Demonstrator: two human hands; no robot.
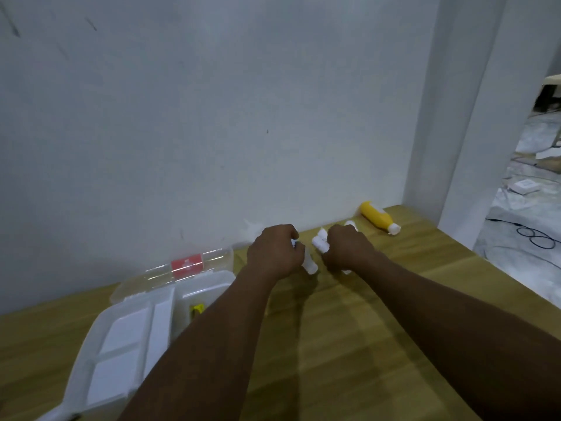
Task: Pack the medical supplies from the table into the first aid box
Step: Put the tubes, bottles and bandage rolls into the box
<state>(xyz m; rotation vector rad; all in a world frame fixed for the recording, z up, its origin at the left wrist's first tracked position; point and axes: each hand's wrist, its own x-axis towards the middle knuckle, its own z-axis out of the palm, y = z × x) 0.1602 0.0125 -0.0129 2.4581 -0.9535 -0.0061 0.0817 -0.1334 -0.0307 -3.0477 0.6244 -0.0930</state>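
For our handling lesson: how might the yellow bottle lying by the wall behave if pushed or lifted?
Lying on its rounded side, the yellow bottle probably rolls if nudged sideways. It looks like smooth plastic, so likely stiff and perhaps slippery.

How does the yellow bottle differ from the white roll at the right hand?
The yellow bottle lies free by the wall, untouched; the white roll is gripped by the right hand. The yellow bottle looks longer than the white roll. Both sit outside the first aid box.

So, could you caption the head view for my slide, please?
Left hand and right hand grip white rolls beside open box.
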